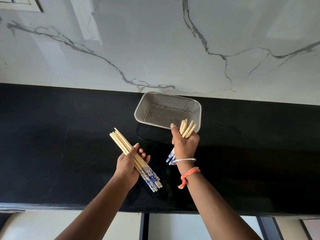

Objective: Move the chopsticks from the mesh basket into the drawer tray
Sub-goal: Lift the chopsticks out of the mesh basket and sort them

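A steel mesh basket (pixel 196 108) stands on the black counter against the marble wall, with nothing visible inside it. My left hand (pixel 128 166) holds a bundle of pale wooden chopsticks (pixel 123 143) with blue-and-white patterned ends, tips pointing up and left. My right hand (pixel 185 144) is closed around a second bundle of chopsticks (pixel 187 128) just in front of the basket's near rim; their tips stick up past my fingers and their patterned ends show below my wrist. No drawer tray is in view.
The black counter (pixel 60 144) runs across the whole view, with a white marble backsplash (pixel 155 49) behind it. Below the counter's front edge are pale cabinet fronts (pixel 173 226) with dark dividers. A silver bangle and an orange thread are on my right wrist.
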Available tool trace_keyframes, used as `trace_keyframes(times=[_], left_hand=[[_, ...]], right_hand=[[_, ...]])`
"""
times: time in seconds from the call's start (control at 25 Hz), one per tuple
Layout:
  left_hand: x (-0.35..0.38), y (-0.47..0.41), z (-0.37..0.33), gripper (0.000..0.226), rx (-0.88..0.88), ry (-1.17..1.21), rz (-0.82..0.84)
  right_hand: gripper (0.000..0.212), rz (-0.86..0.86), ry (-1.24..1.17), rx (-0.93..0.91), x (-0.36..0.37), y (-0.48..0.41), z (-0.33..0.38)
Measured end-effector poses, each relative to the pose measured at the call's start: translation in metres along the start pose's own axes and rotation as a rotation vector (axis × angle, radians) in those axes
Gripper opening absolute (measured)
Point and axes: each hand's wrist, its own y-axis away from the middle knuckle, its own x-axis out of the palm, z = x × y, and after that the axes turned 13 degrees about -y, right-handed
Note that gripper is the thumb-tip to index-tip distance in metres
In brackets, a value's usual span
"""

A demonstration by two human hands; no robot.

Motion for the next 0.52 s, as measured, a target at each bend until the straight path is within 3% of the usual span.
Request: trace_keyframes(times=[0.2,0.52], left_hand=[[0.005,-0.001,0.0,0.011,0.006,-0.01,0.003],[0.016,0.002,0.001,0.008,0.004,-0.022,0.024]], right_hand=[[0.03,0.008,-0.061,0.024,-0.002,-0.003,0.008],[0.031,0.136,0.082,0.113,-0.016,-0.003,-0.011]])
